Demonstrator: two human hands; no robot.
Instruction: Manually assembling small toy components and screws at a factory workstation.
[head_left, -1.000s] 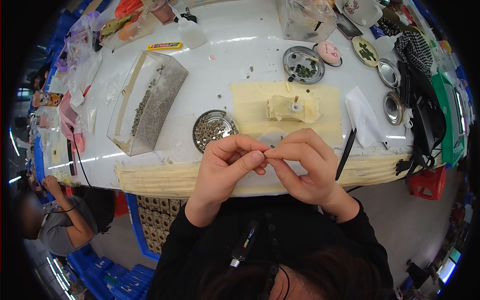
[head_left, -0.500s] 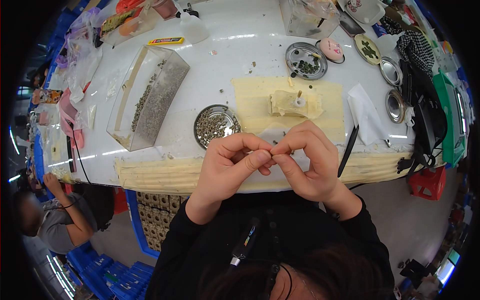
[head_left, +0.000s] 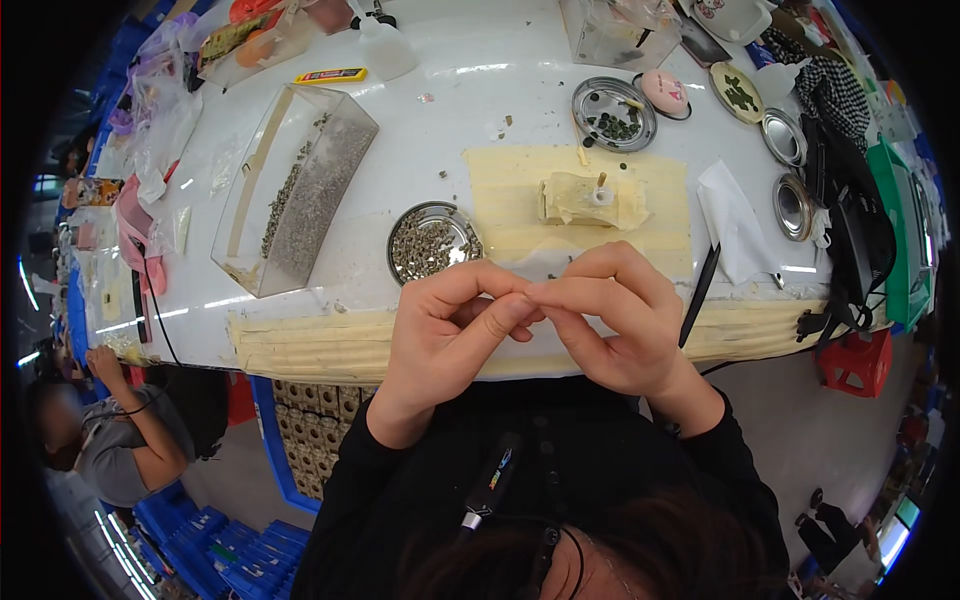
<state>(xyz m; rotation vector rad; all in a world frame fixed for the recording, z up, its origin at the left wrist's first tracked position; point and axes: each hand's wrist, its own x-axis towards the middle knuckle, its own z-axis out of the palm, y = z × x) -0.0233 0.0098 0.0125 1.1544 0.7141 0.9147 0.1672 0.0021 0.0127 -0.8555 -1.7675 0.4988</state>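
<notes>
The grip of the left hand (head_left: 440, 335) and right hand (head_left: 625, 325) is drawn in small, the fingertips meeting over the near edge of the tabletop (head_left: 450, 120). Whatever lies between them is hidden, so I cannot tell whether either has hold of a piece.

At ten o'clock from the fingertips, just beside the left hand, a round metal dish (head_left: 460, 222) holds many small grey metallic pieces (head_left: 420, 248). Farther out at ten, a long clear plastic box (head_left: 350, 130) lies aslant with similar small pieces in it.

At one o'clock, a tape-wrapped block (head_left: 560, 205) with a short peg (head_left: 602, 180) sits on a masking-tape mat (head_left: 500, 180). Beyond it, a second metal dish (head_left: 608, 93) holds dark green pieces (head_left: 620, 129). Between one and two, a cream round lid (head_left: 722, 80) carries more green pieces; at two lie two round metal tins (head_left: 793, 207).

At three, a black pen (head_left: 700, 297) lies near the right hand, the closest obstacle on that side, its upper end by a white paper sheet (head_left: 735, 225). At eleven stands a white squeeze bottle (head_left: 388, 50). Below the tabletop, at eight, a blue crate (head_left: 273, 445) holds rows of holed blocks (head_left: 325, 435).
</notes>
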